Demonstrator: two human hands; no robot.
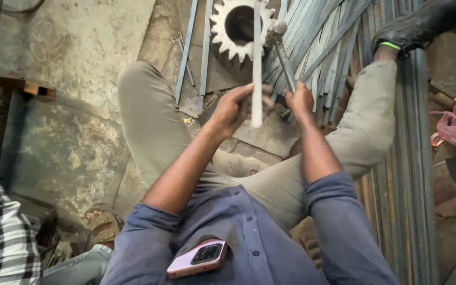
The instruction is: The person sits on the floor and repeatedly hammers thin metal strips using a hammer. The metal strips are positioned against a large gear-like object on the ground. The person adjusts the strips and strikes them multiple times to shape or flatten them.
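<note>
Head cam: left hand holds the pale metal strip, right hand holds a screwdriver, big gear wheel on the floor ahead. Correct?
One thing is wrong. In the head view the right hand grips a hammer, not a screwdriver; its metal head shows at the top. The rest stands: the left hand holds the pale metal strip, and the gear wheel lies on the floor ahead.

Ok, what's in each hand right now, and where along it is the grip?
Left hand grips the pale flat strip near its lower end. Right hand holds the hammer low on its handle, head up.
</note>
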